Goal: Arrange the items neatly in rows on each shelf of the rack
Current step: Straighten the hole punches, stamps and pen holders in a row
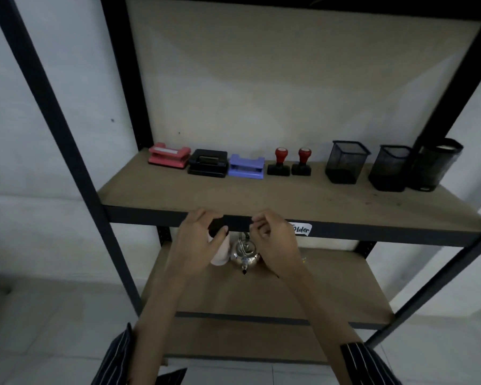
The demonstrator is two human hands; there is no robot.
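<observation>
the rack (64, 151) fills our view, its dark posts carrying board shelves. the upper shelf (261, 195) looks finished to us. everything on it stands in one line along the back edge and is grouped by kind, which leaves the front of the board free.

the lower shelf (331, 287) is where we are working now, and both arms reach in under the upper shelf's front rail. the left grip (197, 243) is curled round a white bottle (222, 252) with a dark cap and holds it upright just beside the teapot, probably so it can be set down in line with it. the right grip (275, 243) hangs on the teapot's other side with its fingers curled. we cannot tell whether it holds anything, because whatever lies under it is hidden.

on the upper shelf, the mesh pen holders (390, 169) stand three together at the right end, the last one partly behind a post. at the left end a pink punch (168, 157), a black punch (207, 163) and a blue punch (246, 166) sit close side by side.

the silver teapot (245, 254) stands on the lower shelf between our two grips, spout towards us. it is the item the bottle seems to be lined up against.

two red-handled stamps (279, 162) stand upright as a pair between the punches and the holders. a small label (300, 229) is stuck on the front rail.
</observation>
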